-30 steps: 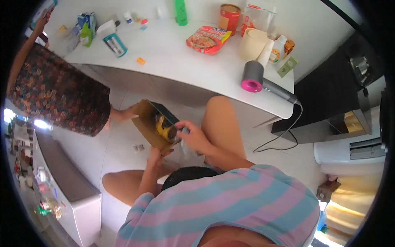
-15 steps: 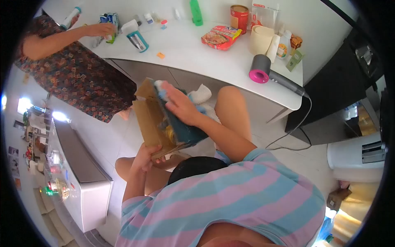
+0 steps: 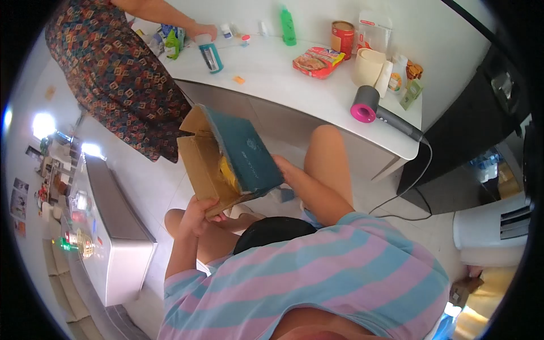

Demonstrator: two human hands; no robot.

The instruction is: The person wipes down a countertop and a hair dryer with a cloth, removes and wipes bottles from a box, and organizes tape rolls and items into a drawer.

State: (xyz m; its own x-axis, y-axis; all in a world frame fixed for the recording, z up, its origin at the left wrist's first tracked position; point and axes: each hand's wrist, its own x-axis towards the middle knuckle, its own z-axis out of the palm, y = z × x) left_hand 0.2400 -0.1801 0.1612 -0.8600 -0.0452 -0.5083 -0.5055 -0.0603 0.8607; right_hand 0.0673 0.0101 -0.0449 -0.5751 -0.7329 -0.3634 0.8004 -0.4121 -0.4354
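Observation:
An open cardboard box (image 3: pixel 243 148) with a dark teal printed side and bare brown inner walls is held tilted above my lap. Something yellow (image 3: pixel 228 173) shows inside it. My left hand (image 3: pixel 199 215) is closed on the lower left edge of the box, thumb on the brown cardboard. At the box's right side is my right hand (image 3: pixel 281 169), its fingers hidden behind the teal panel. Below the box, a small blue-grey patch (image 3: pixel 287 195) shows near my right forearm; I cannot tell what it is.
A white table (image 3: pixel 266 85) ahead bears a hair dryer (image 3: pixel 365 105), a red food packet (image 3: pixel 318 62), a red tin (image 3: pixel 342 38) and a green bottle (image 3: pixel 288 27). Another person's hand (image 3: pixel 204 31) touches a blue-labelled container (image 3: pixel 211 58). A white cabinet (image 3: pixel 113 238) stands left.
My right hand has left the teal face, where it pressed a cloth, and moved behind the box's right side. The other person's hand has shifted right to the blue-labelled container.

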